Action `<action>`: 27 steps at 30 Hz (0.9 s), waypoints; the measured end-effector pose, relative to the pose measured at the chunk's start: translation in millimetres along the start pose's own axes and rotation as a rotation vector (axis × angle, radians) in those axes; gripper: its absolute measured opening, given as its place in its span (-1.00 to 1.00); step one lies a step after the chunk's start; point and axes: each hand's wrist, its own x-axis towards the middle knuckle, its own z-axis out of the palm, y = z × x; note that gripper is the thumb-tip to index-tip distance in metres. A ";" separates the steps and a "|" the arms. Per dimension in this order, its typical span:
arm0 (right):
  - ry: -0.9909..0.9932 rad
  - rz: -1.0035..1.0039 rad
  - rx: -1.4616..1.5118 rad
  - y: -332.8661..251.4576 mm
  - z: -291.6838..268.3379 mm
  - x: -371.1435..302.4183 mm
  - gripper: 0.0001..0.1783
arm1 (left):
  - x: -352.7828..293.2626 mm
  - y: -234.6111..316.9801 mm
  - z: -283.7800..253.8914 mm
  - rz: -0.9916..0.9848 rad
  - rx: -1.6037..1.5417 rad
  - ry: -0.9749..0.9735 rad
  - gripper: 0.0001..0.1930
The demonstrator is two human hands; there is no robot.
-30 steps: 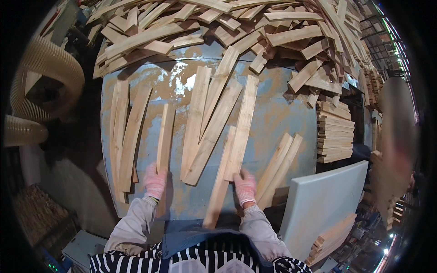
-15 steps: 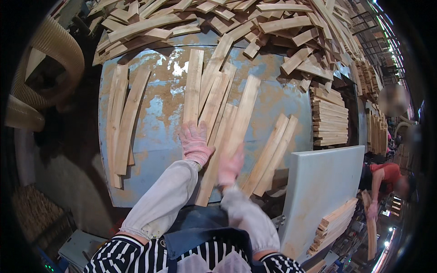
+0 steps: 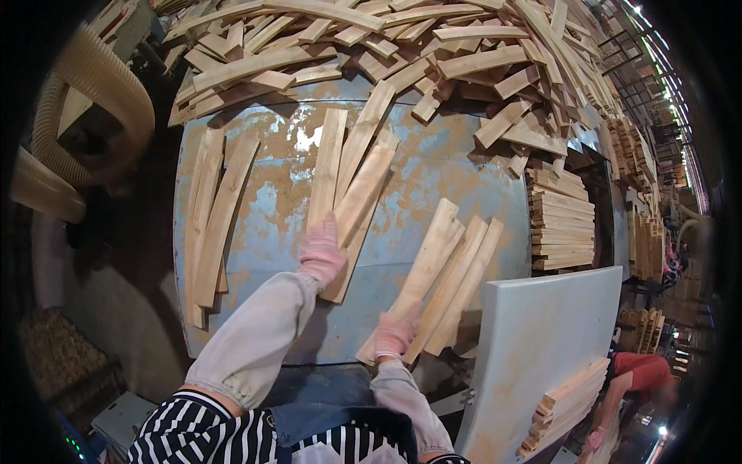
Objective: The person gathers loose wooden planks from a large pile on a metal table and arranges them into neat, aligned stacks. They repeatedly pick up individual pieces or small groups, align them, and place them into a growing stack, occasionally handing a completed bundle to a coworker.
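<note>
Pink-and-grey work gloves cover both hands. My left hand (image 3: 322, 251) is closed at the lower end of a slanting wooden plank (image 3: 363, 189), which lies across other planks in the middle group; its thumb is hidden. A lighter plank (image 3: 328, 155) lies just left of it. Lower and to the right, my right hand (image 3: 396, 334) has its fingers wrapped round the near part of another plank (image 3: 427, 259). That plank lies alongside a pair of planks (image 3: 464, 282) at the table's right side.
The worn blue metal table (image 3: 263, 259) carries more planks (image 3: 224, 224) on its left. A large heap of boards (image 3: 371, 35) covers the far end. At right are a neat stack (image 3: 562, 220), an upright grey panel (image 3: 541, 332) and a co-worker in red (image 3: 645, 375). Ribbed hoses (image 3: 116, 85) hang left.
My right hand has carried a plank from the middle group toward me and right, beside the pair there. The left hand has shifted slightly, and the plank by it now slants more.
</note>
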 end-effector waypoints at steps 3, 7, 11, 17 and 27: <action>-0.006 -0.166 0.234 2.7 -17.3 31.2 0.18 | 19.8 -13.1 -13.1 -0.107 0.023 0.176 0.03; 0.086 -0.214 -0.062 -21.9 -15.7 49.8 0.15 | 48.0 7.3 -19.0 -0.361 0.015 0.000 0.21; 0.058 -0.280 0.017 -9.5 -10.2 58.1 0.08 | 57.3 5.2 -21.9 -0.394 0.005 -0.061 0.17; 0.042 -0.285 -0.007 -12.0 -17.6 58.6 0.14 | 138.8 45.1 -33.4 -0.235 0.057 0.053 0.10; -0.089 -0.486 0.562 -1.2 -29.7 67.9 0.12 | 155.1 0.4 -53.5 -0.298 -0.417 -0.008 0.13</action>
